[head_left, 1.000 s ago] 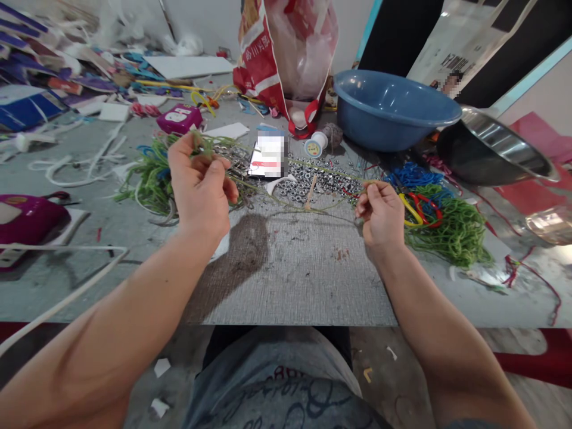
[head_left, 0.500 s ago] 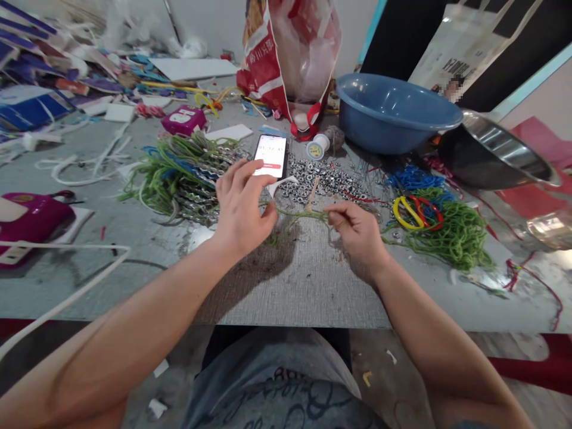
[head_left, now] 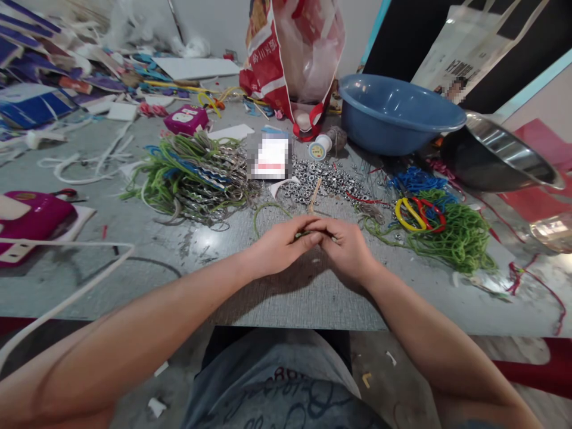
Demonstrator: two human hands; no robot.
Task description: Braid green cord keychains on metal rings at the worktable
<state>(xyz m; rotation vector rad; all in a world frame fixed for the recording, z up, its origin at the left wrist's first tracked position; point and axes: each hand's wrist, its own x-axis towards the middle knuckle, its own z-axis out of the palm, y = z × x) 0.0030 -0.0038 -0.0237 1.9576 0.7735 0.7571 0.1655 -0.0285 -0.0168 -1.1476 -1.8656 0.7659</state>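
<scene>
My left hand and my right hand meet at the middle of the grey table, fingertips pinched together on a green cord that loops away toward the far left of my hands. Just beyond them lies a pile of small metal nuts with a wooden stick across it. A heap of green cords threaded with metal pieces lies to the left. A second heap of green cord lies to the right, with red and yellow loops on it.
A phone lies past the nuts. A blue basin, a steel bowl and a red-and-white bag stand at the back. A purple box sits left, with white straps and scattered packaging behind.
My hands were spread wide, stretching the green cord. They came together toward the middle and nearer the table's front edge, and now both pinch the cord at one spot.
</scene>
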